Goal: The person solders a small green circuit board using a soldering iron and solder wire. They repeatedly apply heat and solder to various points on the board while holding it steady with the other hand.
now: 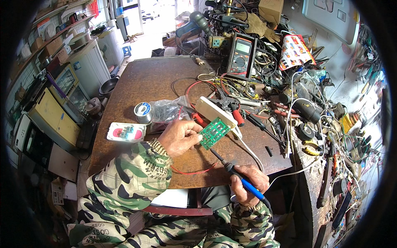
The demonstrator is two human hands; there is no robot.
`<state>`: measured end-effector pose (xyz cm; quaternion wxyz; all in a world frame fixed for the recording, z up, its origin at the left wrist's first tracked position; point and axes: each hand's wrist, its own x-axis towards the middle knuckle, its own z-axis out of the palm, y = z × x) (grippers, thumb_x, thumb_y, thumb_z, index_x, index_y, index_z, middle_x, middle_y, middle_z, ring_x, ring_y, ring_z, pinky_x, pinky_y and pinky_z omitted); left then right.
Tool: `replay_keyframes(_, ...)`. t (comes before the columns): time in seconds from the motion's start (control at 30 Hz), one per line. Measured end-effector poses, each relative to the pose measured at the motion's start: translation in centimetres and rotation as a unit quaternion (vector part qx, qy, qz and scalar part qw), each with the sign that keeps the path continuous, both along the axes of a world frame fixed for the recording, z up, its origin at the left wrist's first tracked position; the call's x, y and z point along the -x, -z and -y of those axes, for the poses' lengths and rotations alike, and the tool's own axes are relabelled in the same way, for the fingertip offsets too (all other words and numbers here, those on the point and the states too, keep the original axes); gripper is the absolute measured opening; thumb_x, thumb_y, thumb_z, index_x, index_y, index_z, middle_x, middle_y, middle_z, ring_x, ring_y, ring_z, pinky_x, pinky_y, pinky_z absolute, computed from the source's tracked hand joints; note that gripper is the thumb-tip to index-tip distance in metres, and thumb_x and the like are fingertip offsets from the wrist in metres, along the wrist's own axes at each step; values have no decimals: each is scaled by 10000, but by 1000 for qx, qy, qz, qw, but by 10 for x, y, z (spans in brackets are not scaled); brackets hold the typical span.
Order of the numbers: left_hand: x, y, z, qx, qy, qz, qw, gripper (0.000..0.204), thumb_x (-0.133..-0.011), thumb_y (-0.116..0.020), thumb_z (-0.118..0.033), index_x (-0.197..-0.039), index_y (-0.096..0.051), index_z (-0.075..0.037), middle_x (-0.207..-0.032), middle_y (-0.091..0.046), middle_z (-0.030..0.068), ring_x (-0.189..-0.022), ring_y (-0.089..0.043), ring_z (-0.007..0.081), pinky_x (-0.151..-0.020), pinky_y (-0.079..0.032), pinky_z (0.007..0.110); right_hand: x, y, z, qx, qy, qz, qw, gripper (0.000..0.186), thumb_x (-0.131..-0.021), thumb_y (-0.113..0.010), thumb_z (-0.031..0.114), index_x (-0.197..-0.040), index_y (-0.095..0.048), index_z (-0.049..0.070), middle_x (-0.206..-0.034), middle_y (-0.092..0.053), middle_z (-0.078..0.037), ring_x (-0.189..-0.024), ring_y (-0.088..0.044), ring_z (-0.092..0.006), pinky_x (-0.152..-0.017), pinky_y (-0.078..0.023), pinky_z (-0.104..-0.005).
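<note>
Between the thumb and fingers of my left hand (180, 138) is a green circuit board (214, 133), pinched by its left edge and held up over the table. My right hand (249, 184) is wrapped round the blue handle of a soldering iron (249, 188). Its tip points up and left, just below the board's lower edge; whether they touch I cannot tell. Behind the board lies a white power strip (216, 113) with a white cord. A spool of solder wire (143, 112) stands left of a clear plastic bag (168, 111). Near my left wrist sits a white tray (126, 132) with pink inside.
A multimeter (241, 55) stands at the back right of the wooden table (153, 80). Tangled cables and tools, including a screwdriver (261, 125) and red-handled pliers (237, 117), crowd the right side. A heat gun (193, 25) rests at the far edge. Appliances line the left wall.
</note>
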<state>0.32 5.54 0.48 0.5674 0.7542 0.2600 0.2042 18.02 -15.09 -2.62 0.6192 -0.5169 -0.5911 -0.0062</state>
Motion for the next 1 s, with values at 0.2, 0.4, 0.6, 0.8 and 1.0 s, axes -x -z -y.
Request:
replay_keyframes(0.2, 0, 0, 0, -5, 8, -7, 1000, 263, -976, -624, -92, -1187, -623, 66, -922, -686, 55, -782, -634, 90, -679, -546, 254, 0, 1, 0, -1, 5, 5, 1000, 236, -748, -750, 47, -966, -716, -38, -690, -666, -123, -524, -600, -181, -496, -453, -283)
replay_keyframes(0.4, 0, -1, 1, -2, 6, -14, 1000, 264, -973, -627, -96, -1184, -629, 62, -918, -688, 48, -779, -631, 84, -676, -543, 254, -2, 0, 0, -1, -5, 15, 1000, 240, -753, -750, 60, -974, -716, -30, -679, -657, -115, -523, -600, -183, -491, -448, -289)
replay_keyframes(0.6, 0, 0, 1, -3, 5, -9, 1000, 271, -968, -632, -108, -1181, -631, 60, -906, -683, 39, -763, -622, 78, -676, -534, 248, 0, -1, 0, -2, 0, 7, 1000, 238, -756, -750, 74, -969, -715, -27, -672, -651, -113, -518, -597, -184, -487, -443, -292)
replay_keyframes(0.8, 0, 1, 0, -6, 8, -11, 1000, 263, -969, -633, -112, -1171, -630, 57, -895, -677, 34, -734, -611, 75, -663, -526, 243, -3, 2, -1, -16, -3, 15, 1000, 236, -753, -751, 69, -968, -715, -24, -682, -658, -109, -520, -595, -181, -489, -444, -292)
replay_keyframes(1.0, 0, 0, 0, 0, 9, -12, 1000, 273, -970, -637, -114, -1183, -623, 55, -901, -678, 37, -748, -616, 75, -664, -528, 241, -2, 1, 0, 1, 5, 21, 1000, 240, -749, -754, 69, -966, -715, -24, -688, -661, -109, -517, -587, -182, -491, -445, -292)
